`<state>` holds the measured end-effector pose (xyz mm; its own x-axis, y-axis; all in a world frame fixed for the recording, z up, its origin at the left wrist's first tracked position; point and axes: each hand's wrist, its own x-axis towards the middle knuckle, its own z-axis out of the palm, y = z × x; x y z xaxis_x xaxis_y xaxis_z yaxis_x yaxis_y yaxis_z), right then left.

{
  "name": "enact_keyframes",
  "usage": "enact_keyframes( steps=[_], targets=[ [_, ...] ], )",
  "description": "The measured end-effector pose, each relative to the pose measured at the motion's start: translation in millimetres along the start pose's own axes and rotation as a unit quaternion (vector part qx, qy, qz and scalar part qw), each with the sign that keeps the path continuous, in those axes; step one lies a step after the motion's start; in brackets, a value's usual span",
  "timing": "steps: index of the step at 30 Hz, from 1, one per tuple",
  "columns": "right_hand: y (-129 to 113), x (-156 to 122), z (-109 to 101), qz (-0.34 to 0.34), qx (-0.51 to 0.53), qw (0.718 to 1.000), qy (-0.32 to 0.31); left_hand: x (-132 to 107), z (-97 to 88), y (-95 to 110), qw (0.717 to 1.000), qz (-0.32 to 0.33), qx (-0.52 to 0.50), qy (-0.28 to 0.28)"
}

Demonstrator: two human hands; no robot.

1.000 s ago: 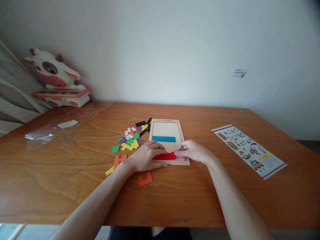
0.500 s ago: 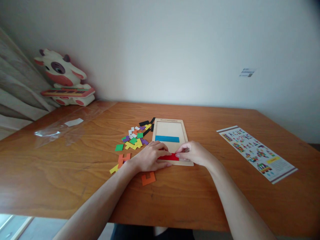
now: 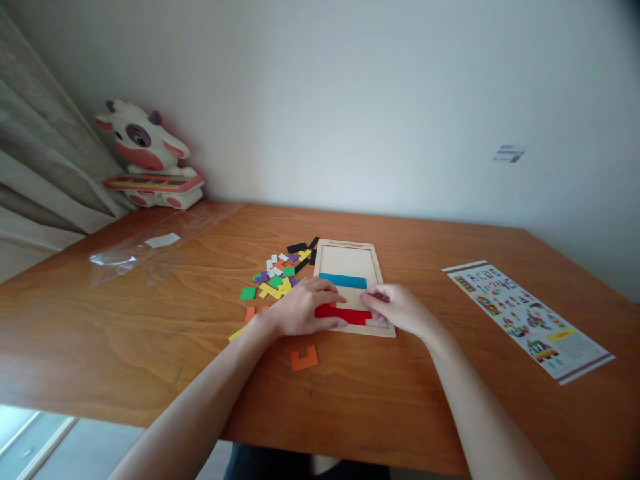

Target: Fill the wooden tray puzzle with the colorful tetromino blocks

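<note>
A shallow wooden puzzle tray (image 3: 379, 267) lies in front of me, with a long blue puzzle piece (image 3: 343, 281) across its middle. Red puzzle pieces (image 3: 356, 317) lie along its near edge, partly under my hands. My left hand (image 3: 305, 307) rests over the tray's left side, thumb and fingers spread apart around the left part of the red. At the red's right end, my right hand (image 3: 395, 307) has thumb and forefinger drawn together against it. The exact outline of the red pieces is partly hidden.
Loose coloured pieces (image 3: 275, 281) are heaped left of the tray, and an orange U-shaped piece (image 3: 304, 359) lies nearer me. A printed pattern sheet (image 3: 530, 320) is at the right. Clear plastic wrap (image 3: 127, 257) and a cow toy keyboard (image 3: 155, 183) stand left, by the wall.
The view has shifted slightly left. My left fingers have lifted and spread, showing more of the red. My right hand stays at the red's right end.
</note>
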<state>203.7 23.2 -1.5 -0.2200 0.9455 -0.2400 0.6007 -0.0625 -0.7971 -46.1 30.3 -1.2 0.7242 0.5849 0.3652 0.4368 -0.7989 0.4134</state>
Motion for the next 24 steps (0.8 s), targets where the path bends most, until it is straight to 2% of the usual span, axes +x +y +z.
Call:
enact_keyframes(
  steps=[2, 4, 5, 8, 10, 11, 13, 15, 16, 18, 21, 24],
  targets=[
    [-1, 1, 0, -0.017, -0.031, 0.999, 0.025, -2, -12.2, -11, 0.996, -0.045, 0.012, 0.082],
    [-2, 2, 0, -0.041, -0.057, 0.996, 0.054, -8, -26.7, -27, 0.977, -0.139, 0.052, 0.151],
    [-2, 2, 0, -0.051, -0.066, 0.994, 0.07, -12, -33.9, -35, 0.966, -0.181, 0.073, 0.172],
    [-1, 4, 2, -0.066, -0.07, 0.99, 0.106, -27, -53.0, -56, 0.934, -0.291, 0.096, 0.185],
    [0, 5, 3, -0.074, -0.063, 0.988, 0.118, -36, -61.9, -62, 0.928, -0.337, 0.057, 0.146],
    [1, 6, 4, -0.078, -0.059, 0.988, 0.12, -39, -64.9, -62, 0.934, -0.34, 0.021, 0.104],
    [2, 7, 4, -0.083, -0.055, 0.987, 0.124, -40, -67.6, -55, 0.945, -0.319, -0.067, -0.007],
    [3, 8, 5, -0.088, -0.052, 0.986, 0.134, -37, -65.3, -45, 0.944, -0.282, -0.131, -0.109],
    [3, 8, 5, -0.092, -0.049, 0.985, 0.14, -35, -62.5, -40, 0.942, -0.271, -0.14, -0.137],
    [4, 9, 4, -0.1, -0.027, 0.983, 0.15, -29, -54.8, -31, 0.943, -0.276, -0.119, -0.145],
    [4, 11, 2, -0.1, 0.038, 0.982, 0.157, -24, -43.0, -25, 0.946, -0.302, -0.05, -0.103],
    [6, 14, 0, -0.082, 0.095, 0.976, 0.178, -22, -36.9, -23, 0.942, -0.312, -0.039, -0.116]
  ],
)
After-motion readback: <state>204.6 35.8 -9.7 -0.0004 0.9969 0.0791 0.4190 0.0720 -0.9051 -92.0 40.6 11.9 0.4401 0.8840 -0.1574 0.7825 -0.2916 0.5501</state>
